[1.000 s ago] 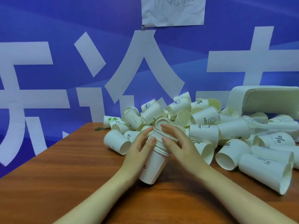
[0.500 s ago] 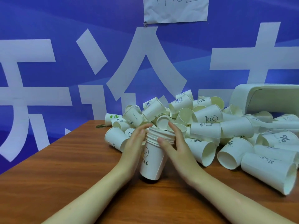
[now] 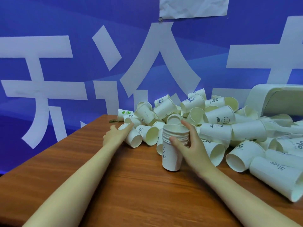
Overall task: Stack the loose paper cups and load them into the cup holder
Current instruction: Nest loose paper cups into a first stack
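A stack of several nested white paper cups (image 3: 171, 154) stands upright on the wooden table (image 3: 114, 190), "HELLO" printed on the lowest one. My right hand (image 3: 191, 145) grips the stack around its rims from the right. My left hand (image 3: 117, 135) reaches out to the left edge of the pile and wraps around a single loose cup (image 3: 135, 140) lying on its side. Behind both hands lies a heap of loose white cups (image 3: 218, 122), tipped every way. A white cup holder (image 3: 277, 99) lies on its side at the right, partly cut off by the frame.
A blue wall with large white characters rises right behind the table's far edge. A paper sheet (image 3: 193, 7) is clipped to it at the top. More loose cups (image 3: 275, 176) spread along the table's right side. The table's left edge runs diagonally.
My left hand has left the stack and moved left and forward onto a loose cup at the pile's edge. My right hand now holds the stack alone, upright.
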The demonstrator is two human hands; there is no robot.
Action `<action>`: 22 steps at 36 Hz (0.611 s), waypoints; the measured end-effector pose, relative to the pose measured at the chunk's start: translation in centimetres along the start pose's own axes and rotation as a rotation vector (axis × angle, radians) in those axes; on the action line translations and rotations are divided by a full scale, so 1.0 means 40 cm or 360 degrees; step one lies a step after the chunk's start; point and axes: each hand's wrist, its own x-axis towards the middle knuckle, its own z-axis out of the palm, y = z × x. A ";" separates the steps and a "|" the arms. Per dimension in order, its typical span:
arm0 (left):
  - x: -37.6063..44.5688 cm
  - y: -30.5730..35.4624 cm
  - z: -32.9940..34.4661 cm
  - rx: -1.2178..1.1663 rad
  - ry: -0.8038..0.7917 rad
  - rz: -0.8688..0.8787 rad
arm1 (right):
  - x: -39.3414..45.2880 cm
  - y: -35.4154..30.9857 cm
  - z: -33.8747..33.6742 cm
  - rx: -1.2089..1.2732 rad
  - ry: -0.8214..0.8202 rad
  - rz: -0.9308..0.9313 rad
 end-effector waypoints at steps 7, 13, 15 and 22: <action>0.003 -0.001 0.006 -0.0039 -0.0033 0.0126 | 0.001 0.007 0.004 -0.0026 -0.0023 -0.0016; -0.063 -0.029 -0.005 -0.0103 0.0064 0.0381 | -0.004 0.005 0.008 -0.0049 -0.0048 -0.0028; -0.073 -0.037 -0.010 -0.0110 0.0057 0.0427 | -0.007 0.003 0.008 -0.0058 -0.0048 -0.0031; -0.106 -0.021 -0.038 -0.0077 -0.0073 0.0480 | -0.011 -0.001 0.006 -0.0076 -0.0043 -0.0052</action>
